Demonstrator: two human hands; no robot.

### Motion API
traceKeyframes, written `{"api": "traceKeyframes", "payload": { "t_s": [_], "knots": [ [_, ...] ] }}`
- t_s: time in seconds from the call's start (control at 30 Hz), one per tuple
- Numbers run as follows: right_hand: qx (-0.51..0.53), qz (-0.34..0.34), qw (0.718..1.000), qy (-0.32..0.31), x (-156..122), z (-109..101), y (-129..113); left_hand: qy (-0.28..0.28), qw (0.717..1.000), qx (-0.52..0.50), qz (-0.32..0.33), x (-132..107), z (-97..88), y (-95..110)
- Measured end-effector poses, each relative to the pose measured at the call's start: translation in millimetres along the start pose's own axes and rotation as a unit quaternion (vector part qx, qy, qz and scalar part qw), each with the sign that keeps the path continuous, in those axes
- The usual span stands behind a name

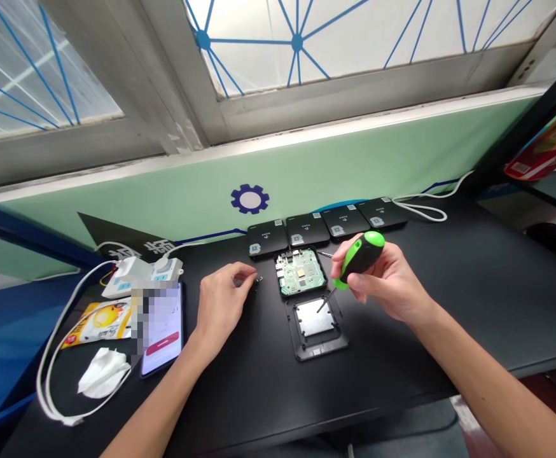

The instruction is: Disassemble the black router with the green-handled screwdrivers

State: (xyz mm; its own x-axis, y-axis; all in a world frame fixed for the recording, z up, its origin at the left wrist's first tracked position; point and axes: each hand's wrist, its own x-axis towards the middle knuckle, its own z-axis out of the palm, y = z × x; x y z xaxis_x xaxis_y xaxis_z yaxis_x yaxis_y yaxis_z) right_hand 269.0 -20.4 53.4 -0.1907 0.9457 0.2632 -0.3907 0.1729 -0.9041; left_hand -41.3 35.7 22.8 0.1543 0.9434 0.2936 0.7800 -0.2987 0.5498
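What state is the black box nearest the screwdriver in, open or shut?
Open: its green circuit board lies bare in the black casing, with a separate black frame in front of it.

From where I stand, the widest way for a hand lies on the right of the black tabletop (459, 280), where bare surface runs out past the green-handled screwdriver (361, 254). Four black device cases (328, 222) sit side by side along the far side, blocking a reach toward the wall. In the middle, the open circuit board (301, 272) and the black frame (314, 324) lie one behind the other, so a hand crossing must go over them or round their near side. On the left, the left hand (223, 305) fills the lane beside the phone (161, 331), while a power strip (139, 277), white cable (53, 356) and tissue (102, 374) crowd the space beyond.
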Motion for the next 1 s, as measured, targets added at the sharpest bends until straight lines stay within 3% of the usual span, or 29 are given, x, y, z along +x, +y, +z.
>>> {"api": "traceKeyframes", "payload": {
  "t_s": [0.57,0.73,0.87,1.0],
  "knots": [
    [-0.022,0.001,1.0,-0.01,-0.3,0.2,-1.2,-0.082,0.987,0.135,0.028,-15.5,0.3,8.3],
    [-0.023,0.007,1.0,-0.012,-0.2,0.3,-1.4,-0.05,0.994,0.094,0.033,-16.6,-0.2,15.0],
    [-0.015,0.003,1.0,-0.019,-0.2,0.4,-1.7,0.008,0.992,0.011,0.124,-20.8,0.4,30.0],
    [-0.018,0.005,1.0,-0.009,-0.5,0.4,-2.0,-0.042,0.972,-0.018,0.23,-30.9,5.9,41.2]
  ]
}}
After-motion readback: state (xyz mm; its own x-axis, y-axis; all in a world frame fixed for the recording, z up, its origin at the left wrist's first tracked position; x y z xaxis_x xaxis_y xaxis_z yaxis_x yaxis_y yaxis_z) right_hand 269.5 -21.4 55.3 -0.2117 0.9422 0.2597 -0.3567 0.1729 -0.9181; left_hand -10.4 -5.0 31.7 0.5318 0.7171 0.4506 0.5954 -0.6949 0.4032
